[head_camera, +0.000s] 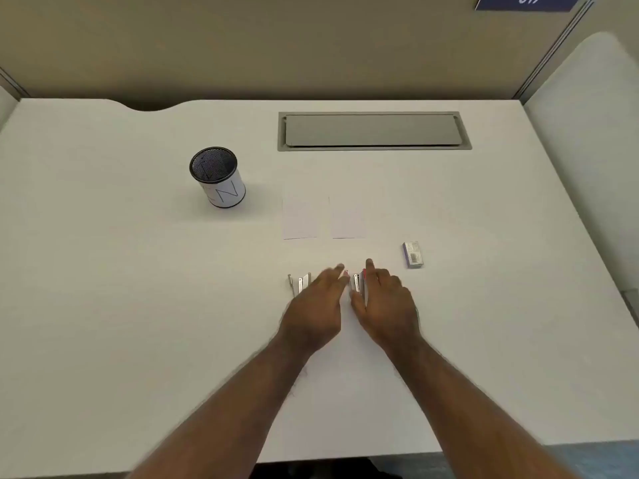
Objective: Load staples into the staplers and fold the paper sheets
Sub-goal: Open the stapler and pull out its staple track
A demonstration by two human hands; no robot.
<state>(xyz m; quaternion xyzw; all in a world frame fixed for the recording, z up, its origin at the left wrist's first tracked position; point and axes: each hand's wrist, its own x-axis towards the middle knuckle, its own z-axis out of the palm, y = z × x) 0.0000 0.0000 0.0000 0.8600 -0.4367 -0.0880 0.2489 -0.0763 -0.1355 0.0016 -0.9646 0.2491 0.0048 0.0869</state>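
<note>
A: What is taking up most of the view?

B: A white desk (138, 305) is filling nearly all of it, with a beige partition wall (242, 39) standing behind and a grey cable hatch (373, 130) sitting closed in the far right part of the top.

A: And on the desk?

B: A mesh pen cup (218, 177) with a white label is standing upright at the far left, well apart from everything else. Two paper sheets (300, 218) are lying flat side by side near the middle, a narrow gap showing between them.

A: Where are the hands working?

B: Both are reaching in just nearer than the sheets. The left hand (316, 305) is lying palm down with fingers straight and close together, partly covering an opened stapler (300, 283) whose metal parts are fanning out at its left edge. The right hand (389, 304) is resting beside a second stapler (359, 286), also opened and showing a little red, with the forefinger pointing forward; I cannot tell how its other fingers are sitting, or whether the thumb is touching the stapler, because both hands are blurring.

A: The staples?

B: A small staple box (413, 254) is lying to the right, near the right hand but apart from it.
</note>
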